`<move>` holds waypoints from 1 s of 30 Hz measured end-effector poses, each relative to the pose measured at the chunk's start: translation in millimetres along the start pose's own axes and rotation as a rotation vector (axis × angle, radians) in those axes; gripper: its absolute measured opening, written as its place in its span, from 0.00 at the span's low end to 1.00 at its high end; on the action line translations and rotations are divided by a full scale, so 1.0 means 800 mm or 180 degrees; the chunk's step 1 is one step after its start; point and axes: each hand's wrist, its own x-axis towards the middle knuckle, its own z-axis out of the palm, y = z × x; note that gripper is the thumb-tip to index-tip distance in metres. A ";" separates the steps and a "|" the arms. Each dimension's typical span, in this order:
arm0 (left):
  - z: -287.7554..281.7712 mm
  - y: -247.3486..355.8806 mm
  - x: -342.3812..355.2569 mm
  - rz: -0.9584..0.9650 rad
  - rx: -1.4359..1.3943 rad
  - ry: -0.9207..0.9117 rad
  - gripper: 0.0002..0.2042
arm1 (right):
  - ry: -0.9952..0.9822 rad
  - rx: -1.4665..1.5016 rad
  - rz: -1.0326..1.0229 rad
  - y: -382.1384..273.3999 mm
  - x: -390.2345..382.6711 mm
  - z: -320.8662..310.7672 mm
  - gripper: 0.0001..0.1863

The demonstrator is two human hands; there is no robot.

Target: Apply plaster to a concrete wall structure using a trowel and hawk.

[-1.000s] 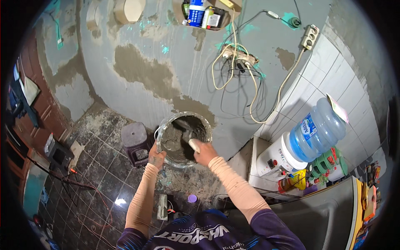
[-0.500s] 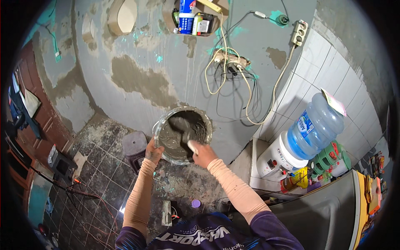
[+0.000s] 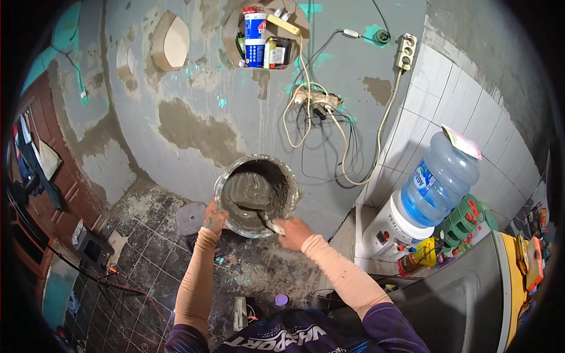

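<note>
A round bucket point(image 3: 288, 176) with a cement-smeared rim stands in front of me by the wall. Wet grey mortar point(image 3: 246, 183) lies inside it. My left hand point(image 3: 215, 219) is closed on the bucket's near-left rim; part of its fingers is hidden. In my right hand point(image 3: 294, 233) is the pale handle of a trowel point(image 3: 252, 205), gripped at the bucket's near-right edge. The trowel's blade sits down in the bucket, against the mortar and coated with it.
A grey stool point(image 3: 192, 219) stands left of the bucket. To the right are a water dispenser point(image 3: 385, 229) with a blue bottle point(image 3: 441, 176) and a grey refrigerator point(image 3: 447, 300). Cables point(image 3: 347, 147) hang on the patched wall. A purple lid point(image 3: 282, 300) lies on the dirty tiled floor.
My right hand has moved slightly down and right. The trowel's blade, hardly visible before, now shows flat in the mortar. My left hand stays on the rim; the whole view has shifted a little.
</note>
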 end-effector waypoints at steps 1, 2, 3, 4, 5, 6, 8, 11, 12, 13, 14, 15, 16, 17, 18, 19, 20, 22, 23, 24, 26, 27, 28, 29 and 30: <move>-0.001 0.001 -0.001 -0.0035 0.0027 0.0047 0.30 | 0.0021 0.0124 0.0024 0.005 -0.006 -0.006 0.23; -0.001 0.003 -0.001 -0.0031 0.0207 0.0042 0.30 | 0.0073 0.0200 -0.0023 0.011 -0.005 -0.014 0.23; 0.000 0.004 -0.003 -0.0012 0.0329 0.0006 0.31 | 0.0053 0.0211 -0.0019 0.013 -0.002 -0.018 0.23; 0.002 0.005 -0.003 -0.0074 0.0386 0.0039 0.31 | 0.0570 0.0219 0.0016 0.015 0.004 -0.022 0.23; 0.005 0.005 -0.003 0.0013 0.0462 0.0010 0.31 | 0.1097 0.0222 0.0047 0.014 0.007 -0.022 0.23; 0.009 0.006 -0.002 0.0283 0.0413 -0.0097 0.31 | 0.1397 0.0106 0.0082 0.011 0.013 -0.022 0.23; 0.016 0.008 -0.001 0.0040 0.0514 0.0043 0.31 | 0.0828 0.0023 0.0296 0.003 0.013 -0.015 0.24; 0.017 0.008 0.000 0.0037 0.0428 0.0075 0.31 | -0.0040 -0.0100 0.0481 -0.003 -0.006 -0.007 0.25; 0.016 0.008 -0.001 0.0073 0.0308 0.0042 0.31 | 0.0002 -0.0158 0.0259 0.000 -0.012 -0.008 0.25; 0.014 0.007 -0.001 0.0063 0.0393 0.0057 0.31 | -0.0141 -0.0280 0.0197 0.002 -0.015 -0.008 0.25; 0.012 0.006 -0.001 0.0038 0.0410 0.0087 0.31 | -0.0122 0.0005 0.0295 0.007 -0.013 -0.012 0.25; 0.010 0.004 -0.002 0.0040 0.0339 0.0069 0.31 | -0.0120 0.0067 0.0226 0.011 -0.009 -0.013 0.25; 0.009 0.003 -0.003 -0.0053 0.0431 0.0119 0.31 | 0.0293 0.0195 0.0235 0.013 -0.001 -0.014 0.25; 0.008 0.001 -0.002 0.0001 0.0549 0.0085 0.30 | 0.0881 0.0303 0.0162 0.013 0.005 -0.014 0.26; 0.008 0.000 0.000 0.0221 0.0527 -0.0041 0.30 | 0.1174 0.0154 0.0005 0.011 0.015 -0.011 0.24; 0.009 -0.001 -0.001 0.0072 0.0665 0.0023 0.30 | 0.1133 0.0176 -0.0049 0.009 0.016 -0.007 0.24; 0.009 -0.002 0.000 0.0100 0.0580 0.0039 0.30 | 0.0637 0.0065 0.0097 0.005 0.017 -0.003 0.23; 0.009 -0.004 -0.001 0.0148 0.0496 0.0075 0.29 | -0.0239 -0.0238 0.0357 0.000 0.008 0.004 0.23; 0.008 -0.005 -0.002 0.0139 0.0392 0.0152 0.29 | -0.0124 -0.0246 0.0257 0.001 0.003 0.003 0.23; 0.008 -0.006 -0.003 0.0228 0.0173 0.0126 0.29 | -0.0109 -0.0157 0.0140 0.004 -0.003 0.001 0.25; 0.005 -0.008 -0.005 0.0221 0.0612 0.0221 0.29 | -0.0084 0.0245 0.0319 0.014 -0.006 -0.010 0.27; 0.004 -0.009 -0.006 0.0312 0.0906 0.0211 0.29 | -0.0210 0.0286 0.0265 0.018 -0.001 -0.013 0.27; 0.004 -0.011 -0.006 0.0298 0.0947 0.0180 0.29 | 0.0161 0.0247 0.0264 0.022 0.005 -0.017 0.27; 0.006 -0.012 -0.006 0.0324 0.0948 0.0141 0.29 | 0.0598 0.0210 0.0135 0.024 0.011 -0.018 0.27; 0.007 -0.014 -0.004 0.0538 0.0824 0.0019 0.29 | 0.0736 -0.0004 0.0176 0.025 0.020 -0.019 0.24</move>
